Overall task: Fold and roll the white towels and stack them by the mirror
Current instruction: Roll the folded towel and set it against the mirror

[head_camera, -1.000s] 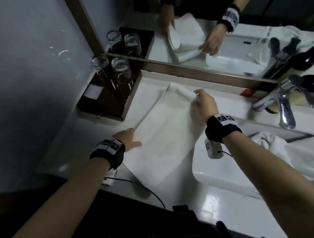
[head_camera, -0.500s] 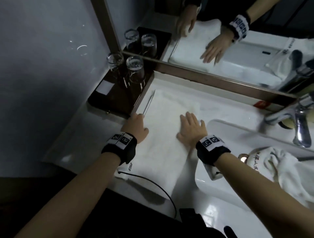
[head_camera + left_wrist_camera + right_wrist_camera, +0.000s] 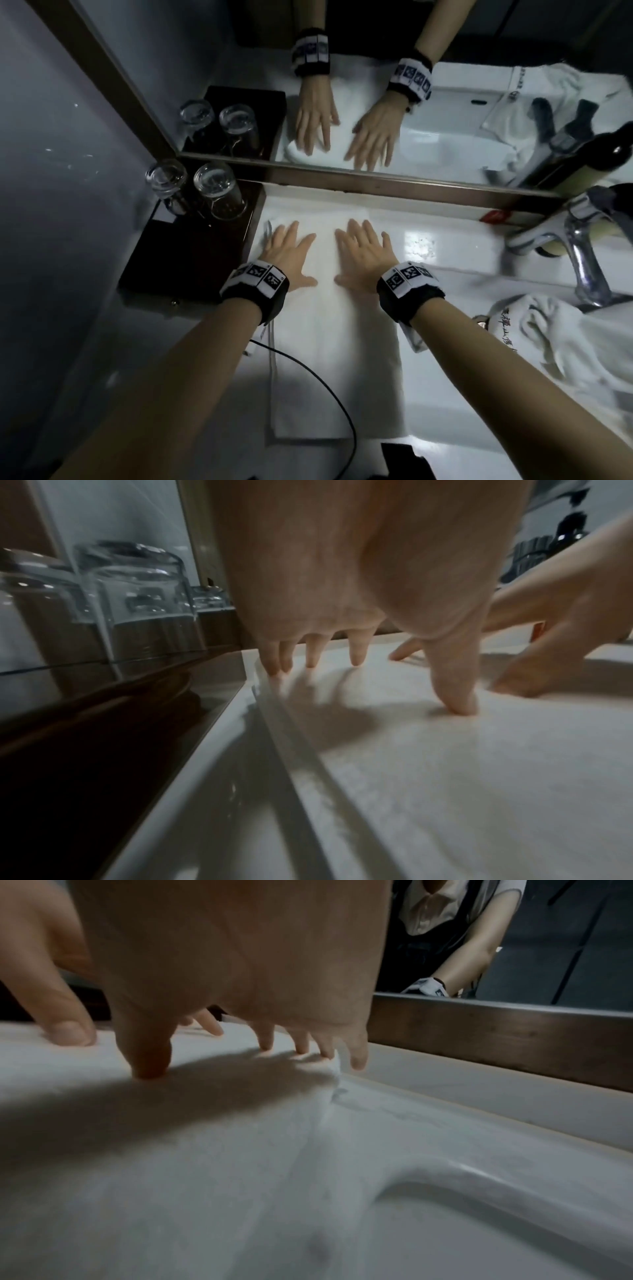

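Note:
A white towel (image 3: 329,346) lies folded into a long strip on the white counter, running from the mirror (image 3: 394,120) toward me. My left hand (image 3: 286,248) presses flat on its far left part with fingers spread. My right hand (image 3: 363,251) lies flat beside it on the far right part, little finger at the towel's edge (image 3: 334,1066). In the left wrist view my left hand's fingertips (image 3: 356,658) touch the towel (image 3: 479,777), and the thumb presses into it. Another white towel (image 3: 555,339) lies crumpled in the sink at the right.
A dark wooden tray (image 3: 191,253) with two upturned glasses (image 3: 219,192) stands left of the towel against the mirror frame. A chrome tap (image 3: 582,253) rises at the right, behind the sink basin (image 3: 514,1191). A black cable (image 3: 325,387) crosses the towel's near end.
My right hand let go of the towel's far edge and flattened on it. Both hands then slid away from me toward the mirror, palms down on the towel.

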A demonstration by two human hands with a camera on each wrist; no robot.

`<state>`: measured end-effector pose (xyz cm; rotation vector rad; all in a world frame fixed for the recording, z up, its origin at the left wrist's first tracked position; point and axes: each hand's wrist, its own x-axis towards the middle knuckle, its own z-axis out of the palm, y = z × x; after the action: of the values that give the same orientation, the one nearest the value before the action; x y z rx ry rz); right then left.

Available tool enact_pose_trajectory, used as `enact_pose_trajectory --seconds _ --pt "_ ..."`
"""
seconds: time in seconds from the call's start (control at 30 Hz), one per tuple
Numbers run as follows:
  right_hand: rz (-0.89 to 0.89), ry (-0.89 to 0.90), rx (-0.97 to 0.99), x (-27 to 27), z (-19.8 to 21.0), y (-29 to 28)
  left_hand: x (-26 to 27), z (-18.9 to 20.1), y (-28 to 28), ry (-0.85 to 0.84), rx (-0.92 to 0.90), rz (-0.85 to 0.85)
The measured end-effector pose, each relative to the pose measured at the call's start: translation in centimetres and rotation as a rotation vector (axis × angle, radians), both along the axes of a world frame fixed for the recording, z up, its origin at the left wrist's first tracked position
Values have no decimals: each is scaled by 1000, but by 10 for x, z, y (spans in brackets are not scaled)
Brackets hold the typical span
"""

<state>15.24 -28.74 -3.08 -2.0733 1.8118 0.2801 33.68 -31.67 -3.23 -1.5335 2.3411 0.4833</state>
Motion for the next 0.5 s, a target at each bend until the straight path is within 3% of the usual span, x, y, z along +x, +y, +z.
enact_pose_trajectory --seconds 0.13,0.3,0.4,0.5 --pt "-58 42 47 -10 -9 -8 1 -12 -21 23 114 39" --pt "-125 59 16 -8 -12 -7 3 -11 -26 60 132 111" --pt "-161 64 -24 0 -9 4 -1 -6 -14 -23 14 51" --pt "-60 35 -89 9 -7 29 -9 0 5 -85 -202 -43"
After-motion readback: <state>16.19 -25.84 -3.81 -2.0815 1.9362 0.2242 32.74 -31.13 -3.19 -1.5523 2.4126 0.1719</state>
